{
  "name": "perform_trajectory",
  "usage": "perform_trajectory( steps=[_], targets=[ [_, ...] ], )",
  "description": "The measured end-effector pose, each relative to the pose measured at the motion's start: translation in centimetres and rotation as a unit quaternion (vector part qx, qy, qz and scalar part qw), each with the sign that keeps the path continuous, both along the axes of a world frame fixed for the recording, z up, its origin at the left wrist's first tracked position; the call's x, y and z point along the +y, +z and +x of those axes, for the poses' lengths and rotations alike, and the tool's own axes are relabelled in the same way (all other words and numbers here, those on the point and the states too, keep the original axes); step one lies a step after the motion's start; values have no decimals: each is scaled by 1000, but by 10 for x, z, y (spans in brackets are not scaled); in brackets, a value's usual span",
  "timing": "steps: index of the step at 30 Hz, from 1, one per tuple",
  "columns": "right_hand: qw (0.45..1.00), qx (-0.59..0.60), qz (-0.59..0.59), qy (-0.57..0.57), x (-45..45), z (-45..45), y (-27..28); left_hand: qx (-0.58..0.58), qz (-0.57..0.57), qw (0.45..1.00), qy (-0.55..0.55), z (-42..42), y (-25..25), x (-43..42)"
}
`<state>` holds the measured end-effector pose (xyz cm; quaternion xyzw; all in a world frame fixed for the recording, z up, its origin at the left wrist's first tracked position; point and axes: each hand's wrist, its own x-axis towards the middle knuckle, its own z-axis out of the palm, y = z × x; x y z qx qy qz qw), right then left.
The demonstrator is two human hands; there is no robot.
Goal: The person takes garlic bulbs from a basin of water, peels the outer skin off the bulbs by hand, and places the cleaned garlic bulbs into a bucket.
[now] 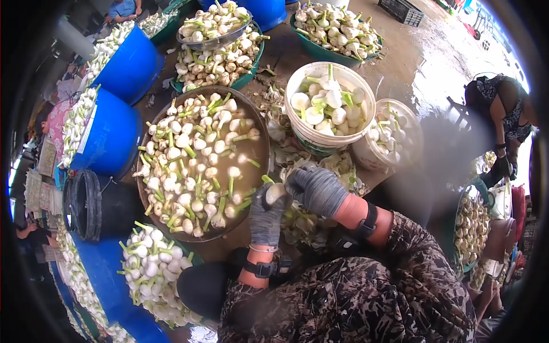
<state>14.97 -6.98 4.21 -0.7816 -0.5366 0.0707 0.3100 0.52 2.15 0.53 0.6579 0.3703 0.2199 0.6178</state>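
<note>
My left hand point(265, 220), in a grey glove, is closed around a garlic bulb point(275, 194) with a short green stem. My right hand point(319, 191), also gloved, has its fingers curled together right beside that bulb. Whatever lies between those fingertips is hidden. Left of my hands, a wide round basin point(260, 151) holds murky water and many garlic bulbs with cut stems. Beyond my right hand stands a white bucket point(298, 124) heaped with peeled white garlic. Loose garlic skins point(343, 166) cover the ground under and around my hands.
A second white bucket point(366, 158) with garlic stands to the right. Blue tubs point(114, 134), a black bucket point(86, 200) and a garlic pile point(154, 266) line the left. Green basins point(311, 50) sit farther off. A co-worker point(503, 108) bends at the right.
</note>
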Motion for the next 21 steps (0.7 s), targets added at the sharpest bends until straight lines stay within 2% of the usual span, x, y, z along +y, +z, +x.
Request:
perform_trajectory(
  steps=[2, 4, 6, 8, 9, 10, 11, 13, 14, 15, 16, 17, 18, 20, 21],
  targets=[
    [1000, 13, -10, 8, -1, -2, 0, -22, -24, 999, 2, 0, -1, -1],
    [999, -35, 9, -1, 0, -4, -5, 3, -8, 1000, -2, 1, 1, 0],
    [1000, -16, 7, -13, 2, -5, -3, 30, 6, 999, -7, 0, 0, 0],
    [1000, 4, 7, -26, 1, -4, -4, -3, -30, 999, -29, -3, -5, 3],
    [995, 94, 5, -35, 1, -1, -5, -2, -31, 999, -31, -5, -6, 3],
    [982, 182, 4, -45, 0, 4, -6, -76, -57, 994, -51, -6, -1, 3],
    [982, 181, 3, -46, -1, 13, -18, -149, -83, 983, -71, -7, 1, 3],
    [972, 202, -20, -121, 0, 37, -43, -161, -84, 979, -95, -11, -6, 7],
    [981, 93, -48, -164, -3, 46, -46, -203, -124, 967, -95, -12, -4, 8],
    [976, 61, -49, -202, -7, 49, -40, -244, -164, 951, -94, -13, -2, 9],
    [977, 46, -24, -205, -10, 50, -34, -263, -208, 937, -100, -13, -3, 13],
    [978, 30, 0, -205, -11, 49, -25, -267, -206, 936, -97, -11, 1, 13],
    [979, 29, 1, -200, -10, 46, -17, -288, -264, 916, -93, -11, 6, 12],
    [980, 1, 193, -52, -9, 30, 10, -296, -326, 894, -81, -13, 3, 12],
    [980, 1, 193, -55, -11, 21, 24, -295, -327, 894, -83, -12, 0, 12]
  ],
)
